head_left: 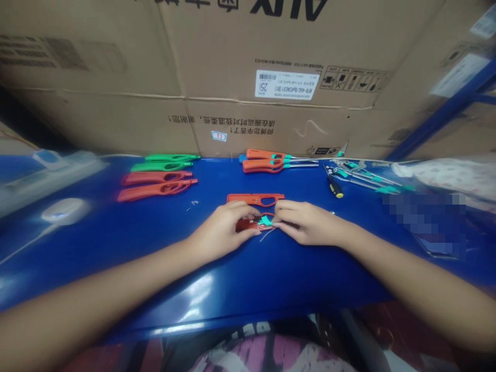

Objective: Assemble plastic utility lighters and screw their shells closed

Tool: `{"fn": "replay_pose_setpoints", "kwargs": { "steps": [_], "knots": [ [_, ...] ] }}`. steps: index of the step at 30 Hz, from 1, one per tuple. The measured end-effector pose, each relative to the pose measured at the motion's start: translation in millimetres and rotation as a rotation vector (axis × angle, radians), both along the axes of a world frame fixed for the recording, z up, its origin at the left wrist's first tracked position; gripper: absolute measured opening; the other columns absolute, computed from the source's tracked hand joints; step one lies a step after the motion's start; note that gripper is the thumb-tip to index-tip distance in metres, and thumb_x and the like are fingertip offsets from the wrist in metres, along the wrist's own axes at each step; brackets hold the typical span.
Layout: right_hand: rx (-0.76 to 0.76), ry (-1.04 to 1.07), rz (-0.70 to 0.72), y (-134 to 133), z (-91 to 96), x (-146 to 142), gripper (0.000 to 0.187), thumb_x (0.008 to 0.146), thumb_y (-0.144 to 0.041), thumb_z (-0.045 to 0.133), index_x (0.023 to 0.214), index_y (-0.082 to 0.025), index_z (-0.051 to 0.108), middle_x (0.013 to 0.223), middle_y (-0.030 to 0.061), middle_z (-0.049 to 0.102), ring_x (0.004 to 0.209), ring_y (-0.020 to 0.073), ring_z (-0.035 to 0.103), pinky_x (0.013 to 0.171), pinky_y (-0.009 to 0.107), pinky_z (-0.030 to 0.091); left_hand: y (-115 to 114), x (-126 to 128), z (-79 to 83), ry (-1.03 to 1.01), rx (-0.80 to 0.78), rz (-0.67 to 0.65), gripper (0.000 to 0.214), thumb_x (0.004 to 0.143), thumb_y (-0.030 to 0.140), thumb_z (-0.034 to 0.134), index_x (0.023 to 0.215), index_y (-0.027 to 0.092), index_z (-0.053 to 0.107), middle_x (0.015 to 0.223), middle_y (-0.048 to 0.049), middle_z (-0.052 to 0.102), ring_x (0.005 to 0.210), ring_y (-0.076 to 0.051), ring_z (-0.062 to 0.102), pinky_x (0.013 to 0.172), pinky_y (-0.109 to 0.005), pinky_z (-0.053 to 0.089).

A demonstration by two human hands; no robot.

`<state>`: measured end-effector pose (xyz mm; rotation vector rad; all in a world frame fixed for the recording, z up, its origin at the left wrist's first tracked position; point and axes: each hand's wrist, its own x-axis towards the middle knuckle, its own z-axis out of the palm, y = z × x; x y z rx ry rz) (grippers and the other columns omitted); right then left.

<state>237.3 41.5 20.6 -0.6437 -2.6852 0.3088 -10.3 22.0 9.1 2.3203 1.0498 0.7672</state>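
Both of my hands meet at the middle of the blue table [155, 243]. My left hand [222, 227] is closed on an orange plastic shell [248, 225] lying on the table. My right hand [306, 222] pinches a small teal part [266, 221] with thin wires at that shell. A second orange shell half [256, 199] lies just behind my fingers.
Green and orange shell halves [163, 175] lie at the back left. Assembled orange lighters [271, 161] sit at the back centre. A black-and-yellow screwdriver [334, 186] and metal rods with teal parts [368, 175] lie at the right. Large cardboard boxes [248, 77] stand behind.
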Motion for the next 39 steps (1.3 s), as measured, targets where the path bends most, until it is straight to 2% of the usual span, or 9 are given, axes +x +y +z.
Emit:
{"fn": "replay_pose_setpoints", "kwargs": {
  "steps": [5,12,16,20,31,34,39],
  "knots": [
    [0.037,-0.033,0.001,-0.3,0.1,0.7,0.025,0.101,-0.023,0.046,0.091,-0.015,0.067,0.091,0.0065,0.062,0.075,0.0138,0.057,0.067,0.025,0.046,-1.1,-0.9,0.9,0.031,0.046,-0.027,0.02,0.088,0.023,0.072,0.107,0.016,0.07,0.099,-0.0057,0.072,0.094,-0.021,0.067,0.085,-0.034,0.053],
    [0.284,-0.196,0.001,-7.1,7.2,0.0,0.027,0.1,-0.021,0.043,0.096,-0.015,0.069,0.089,0.0055,0.064,0.063,0.0125,0.05,0.056,0.027,0.036,-6.5,0.0,1.9,0.132,0.168,-0.037,0.018,0.092,0.022,0.067,0.108,0.014,0.068,0.099,-0.0082,0.07,0.092,-0.023,0.065,0.083,-0.037,0.054],
    [0.348,-0.263,-0.015,-10.4,8.6,-2.8,0.027,0.1,-0.019,0.041,0.098,-0.015,0.069,0.09,0.0061,0.064,0.057,0.0121,0.044,0.052,0.028,0.029,-9.5,0.4,2.2,0.167,0.218,-0.051,0.017,0.094,0.022,0.062,0.108,0.013,0.067,0.1,-0.0096,0.07,0.093,-0.024,0.065,0.084,-0.038,0.054],
    [0.355,-0.278,-0.027,-11.3,8.1,-3.9,0.028,0.1,-0.019,0.04,0.098,-0.014,0.067,0.088,0.0059,0.063,0.055,0.0114,0.04,0.051,0.029,0.026,-9.5,0.2,2.1,0.181,0.232,-0.058,0.017,0.095,0.022,0.061,0.109,0.013,0.067,0.101,-0.0097,0.07,0.094,-0.024,0.066,0.084,-0.038,0.055],
    [0.421,-0.298,0.004,-8.4,6.9,-1.0,0.025,0.101,-0.016,0.039,0.102,-0.014,0.064,0.089,0.0053,0.061,0.057,0.012,0.043,0.051,0.03,0.025,-9.7,-0.6,2.9,0.176,0.196,-0.053,0.015,0.094,0.022,0.062,0.108,0.017,0.063,0.103,-0.0075,0.069,0.096,-0.023,0.065,0.085,-0.036,0.053],
    [0.411,-0.301,0.006,-8.8,7.0,-1.2,0.025,0.101,-0.017,0.039,0.103,-0.014,0.064,0.092,0.0061,0.062,0.057,0.0113,0.043,0.051,0.03,0.026,-9.9,-0.6,2.5,0.186,0.187,-0.063,0.01,0.097,0.023,0.059,0.103,0.018,0.064,0.1,-0.0067,0.067,0.095,-0.022,0.063,0.084,-0.035,0.053],
    [0.407,-0.307,-0.009,-10.8,7.5,-2.8,0.027,0.1,-0.018,0.04,0.102,-0.014,0.067,0.091,0.0064,0.063,0.054,0.0116,0.04,0.051,0.03,0.026,-8.9,0.3,0.4,0.185,0.185,-0.082,0.016,0.099,0.023,0.055,0.105,0.018,0.069,0.096,-0.0071,0.063,0.092,-0.021,0.061,0.084,-0.035,0.052]
  ]
}}
